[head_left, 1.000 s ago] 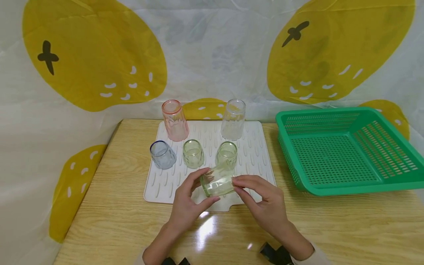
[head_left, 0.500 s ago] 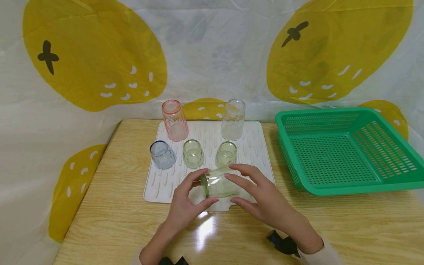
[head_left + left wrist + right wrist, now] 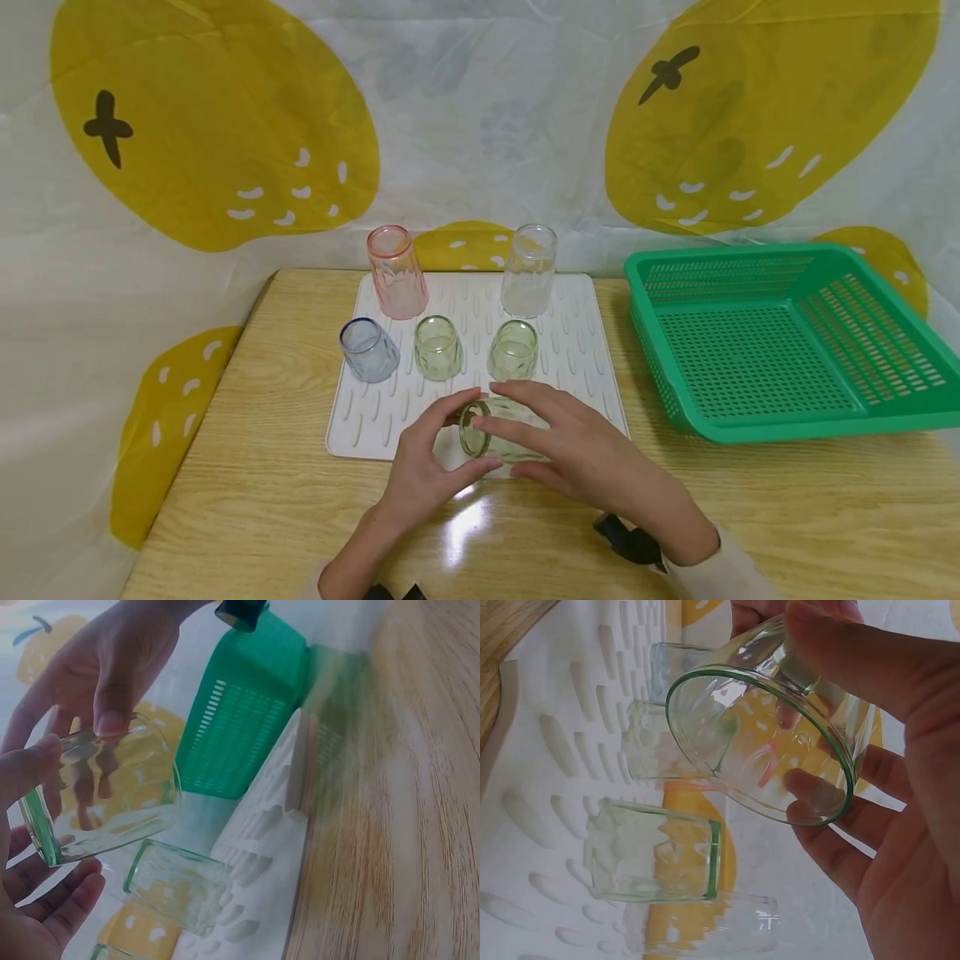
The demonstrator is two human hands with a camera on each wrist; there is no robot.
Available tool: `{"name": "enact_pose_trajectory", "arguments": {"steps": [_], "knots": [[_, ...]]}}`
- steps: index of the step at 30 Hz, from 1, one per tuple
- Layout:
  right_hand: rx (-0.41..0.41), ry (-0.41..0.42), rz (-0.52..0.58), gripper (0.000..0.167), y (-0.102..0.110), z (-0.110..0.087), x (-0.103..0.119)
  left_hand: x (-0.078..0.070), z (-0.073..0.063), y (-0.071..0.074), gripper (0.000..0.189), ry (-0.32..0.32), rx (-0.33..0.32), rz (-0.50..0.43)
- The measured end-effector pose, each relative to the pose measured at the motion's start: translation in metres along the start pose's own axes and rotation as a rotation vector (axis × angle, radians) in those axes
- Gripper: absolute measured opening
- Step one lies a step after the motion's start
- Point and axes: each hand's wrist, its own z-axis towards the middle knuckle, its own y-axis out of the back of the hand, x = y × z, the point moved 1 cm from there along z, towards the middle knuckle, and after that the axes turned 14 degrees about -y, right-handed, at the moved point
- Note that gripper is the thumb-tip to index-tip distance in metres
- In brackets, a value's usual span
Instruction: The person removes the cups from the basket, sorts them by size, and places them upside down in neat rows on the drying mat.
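A pale green glass tumbler (image 3: 517, 451) lies on its side in the air between both hands, over the front of a white drying mat (image 3: 360, 433). My left hand (image 3: 423, 462) grips its thick base end, thumb below and fingers above in the head view. Farther along the wall, my right hand (image 3: 577, 442) curls round the glass (image 3: 124, 787), its thumb pressed on the side. In the right wrist view the wide green-edged mouth of the tumbler (image 3: 757, 750) faces the camera. Fingers of the right hand show through the clear wall.
On the mat, base up, stand two small green tumblers (image 3: 437, 350), a small blue one (image 3: 371, 354), a tall pink one (image 3: 399, 287) and a tall clear one (image 3: 528, 283). A green plastic basket (image 3: 757, 429) sits to the right. Patterned cloth (image 3: 480, 125) hangs behind the wooden table (image 3: 247, 500).
The right hand has let go of the tumbler's right end, spread its fingers and slid left round the wall. The tumbler has turned, its base now facing more towards the head camera.
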Motion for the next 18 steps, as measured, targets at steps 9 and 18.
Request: {"name": "enact_pose_trajectory", "arguments": {"steps": [9,18], "knots": [[0.018,0.025,-0.028,0.078,-0.0031,0.0007,-0.0003,0.0002,-0.0007,-0.0003,0.070,-0.001,0.016,-0.001],[-0.046,0.062,-0.030,0.067,-0.0051,-0.0007,-0.0017,-0.0006,0.0003,0.0006,0.076,-0.034,0.050,0.016]]}}
